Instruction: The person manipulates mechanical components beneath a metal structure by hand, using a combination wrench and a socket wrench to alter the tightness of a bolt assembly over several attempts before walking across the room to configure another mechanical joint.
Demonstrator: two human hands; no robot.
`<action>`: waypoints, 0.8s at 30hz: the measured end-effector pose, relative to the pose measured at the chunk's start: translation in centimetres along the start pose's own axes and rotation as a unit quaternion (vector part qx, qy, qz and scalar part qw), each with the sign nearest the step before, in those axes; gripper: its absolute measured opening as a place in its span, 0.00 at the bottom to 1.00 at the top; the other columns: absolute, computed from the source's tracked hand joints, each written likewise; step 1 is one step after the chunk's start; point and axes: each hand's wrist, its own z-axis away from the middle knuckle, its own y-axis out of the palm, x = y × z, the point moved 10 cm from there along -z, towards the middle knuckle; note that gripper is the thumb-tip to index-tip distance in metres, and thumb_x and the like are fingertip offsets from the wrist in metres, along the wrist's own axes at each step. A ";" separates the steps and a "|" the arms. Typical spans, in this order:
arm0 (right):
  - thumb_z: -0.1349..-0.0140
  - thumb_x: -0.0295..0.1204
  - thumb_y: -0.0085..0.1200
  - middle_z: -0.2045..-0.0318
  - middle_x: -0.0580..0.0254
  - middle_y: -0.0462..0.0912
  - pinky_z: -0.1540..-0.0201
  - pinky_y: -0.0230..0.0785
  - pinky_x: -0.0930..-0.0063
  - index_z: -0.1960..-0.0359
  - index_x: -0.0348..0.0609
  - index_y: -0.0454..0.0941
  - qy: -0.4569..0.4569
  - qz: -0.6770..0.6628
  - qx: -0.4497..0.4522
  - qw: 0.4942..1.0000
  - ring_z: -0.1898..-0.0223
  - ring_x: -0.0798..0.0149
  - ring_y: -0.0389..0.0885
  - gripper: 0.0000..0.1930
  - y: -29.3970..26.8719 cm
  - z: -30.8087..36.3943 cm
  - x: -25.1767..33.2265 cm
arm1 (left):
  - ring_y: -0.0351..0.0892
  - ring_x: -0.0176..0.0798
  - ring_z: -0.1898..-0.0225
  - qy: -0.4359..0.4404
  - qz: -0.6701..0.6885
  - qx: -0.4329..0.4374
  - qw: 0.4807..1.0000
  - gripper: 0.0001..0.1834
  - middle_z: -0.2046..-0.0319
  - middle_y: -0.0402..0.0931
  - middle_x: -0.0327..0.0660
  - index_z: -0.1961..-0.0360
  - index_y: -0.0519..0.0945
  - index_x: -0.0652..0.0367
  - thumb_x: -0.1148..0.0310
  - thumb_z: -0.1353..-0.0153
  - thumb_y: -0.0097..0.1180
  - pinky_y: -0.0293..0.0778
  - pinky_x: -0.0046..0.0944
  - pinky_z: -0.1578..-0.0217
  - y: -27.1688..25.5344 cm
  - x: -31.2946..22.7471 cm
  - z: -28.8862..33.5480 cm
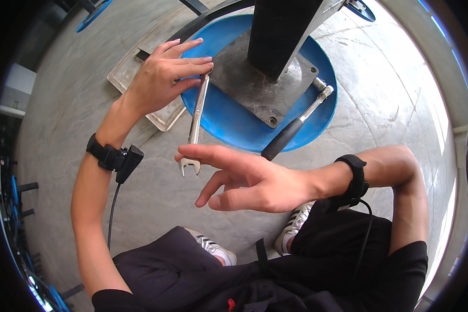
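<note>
A combination wrench (198, 112) slants from a near-left corner of the dark metal base plate (239, 78) back toward me. My left hand (164, 75) is at its ring end, fingers stretched out and apart, with the fingertips touching around that end. Across the wrench's open-jaw end reaches my right hand (257, 182). Its index finger is straight and lies over the shank, while the other fingers are loosely bent with nothing between them. The plate carries a black square post (281, 41) and shows bolt holes at its corners.
Beneath the plate is a round blue base (221, 127). A ratchet handle (283, 139) with a black grip and a socket lies on it, the socket at the plate's right corner. A pale, worn board (164, 117) sits on the floor at left. My shoes (295, 223) are close in front.
</note>
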 end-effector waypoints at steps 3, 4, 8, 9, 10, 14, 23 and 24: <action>0.40 0.27 0.47 0.60 0.57 0.79 0.63 0.69 0.77 0.32 0.45 0.47 0.030 -0.005 -0.021 0.999 0.60 0.72 0.76 0.34 -0.4 0.2 -0.9 | 0.67 0.44 0.39 0.003 0.011 0.006 1.000 0.17 0.52 0.79 0.35 0.57 0.82 0.54 0.74 0.50 0.61 0.59 0.52 0.40 0.2 0.0 0.0; 0.40 0.27 0.47 0.59 0.58 0.78 0.63 0.69 0.77 0.32 0.44 0.47 0.044 -0.006 -0.030 0.999 0.60 0.72 0.76 0.34 -0.4 0.5 -1.2 | 0.68 0.43 0.40 0.006 0.006 0.002 1.000 0.16 0.53 0.79 0.35 0.57 0.82 0.54 0.74 0.50 0.61 0.60 0.51 0.40 0.1 0.0 0.0; 0.41 0.24 0.42 0.52 0.58 0.72 0.64 0.70 0.77 0.36 0.38 0.54 0.073 -0.096 -0.137 0.983 0.60 0.70 0.78 0.29 -1.4 2.5 -0.3 | 0.70 0.43 0.43 0.016 0.000 -0.019 1.000 0.14 0.55 0.80 0.36 0.60 0.82 0.55 0.73 0.50 0.62 0.63 0.49 0.43 -0.2 -0.3 -0.2; 0.41 0.24 0.44 0.54 0.57 0.72 0.66 0.70 0.78 0.36 0.35 0.55 0.074 -0.086 -0.166 0.980 0.61 0.70 0.78 0.29 -1.9 3.3 0.8 | 0.70 0.43 0.43 0.015 0.001 -0.022 1.000 0.14 0.55 0.80 0.36 0.60 0.82 0.55 0.73 0.50 0.62 0.63 0.49 0.43 -0.3 -0.4 -0.4; 0.41 0.25 0.46 0.55 0.57 0.72 0.68 0.71 0.78 0.38 0.33 0.56 0.080 -0.076 -0.184 0.977 0.62 0.71 0.78 0.28 -2.0 3.7 1.8 | 0.71 0.43 0.44 0.015 0.004 -0.028 0.999 0.13 0.56 0.80 0.36 0.61 0.82 0.56 0.73 0.50 0.62 0.64 0.48 0.44 -0.6 -0.4 -0.5; 0.38 0.30 0.51 0.66 0.62 0.75 0.77 0.70 0.80 0.49 0.31 0.66 0.143 -0.002 -0.205 0.968 0.70 0.73 0.78 0.19 -4.2 4.5 4.5 | 0.73 0.43 0.46 0.009 0.018 -0.040 0.999 0.10 0.61 0.82 0.37 0.64 0.83 0.57 0.73 0.51 0.63 0.66 0.45 0.46 -1.0 -0.1 -0.6; 0.33 0.34 0.46 0.78 0.69 0.70 0.86 0.60 0.86 0.57 0.40 0.70 0.049 0.131 -0.380 0.914 0.84 0.78 0.69 0.10 -14.6 7.7 6.8 | 0.73 0.45 0.47 -0.055 0.093 -0.056 0.993 0.09 0.62 0.80 0.39 0.68 0.81 0.60 0.73 0.53 0.64 0.69 0.43 0.48 -0.5 1.3 -0.3; 0.32 0.34 0.46 0.77 0.69 0.71 0.85 0.60 0.87 0.55 0.40 0.69 0.041 0.146 -0.409 0.900 0.84 0.78 0.69 0.11 -15.4 8.0 6.8 | 0.73 0.45 0.48 -0.070 0.121 -0.049 0.989 0.10 0.62 0.80 0.40 0.67 0.81 0.60 0.74 0.52 0.64 0.69 0.43 0.48 -0.2 1.6 -0.4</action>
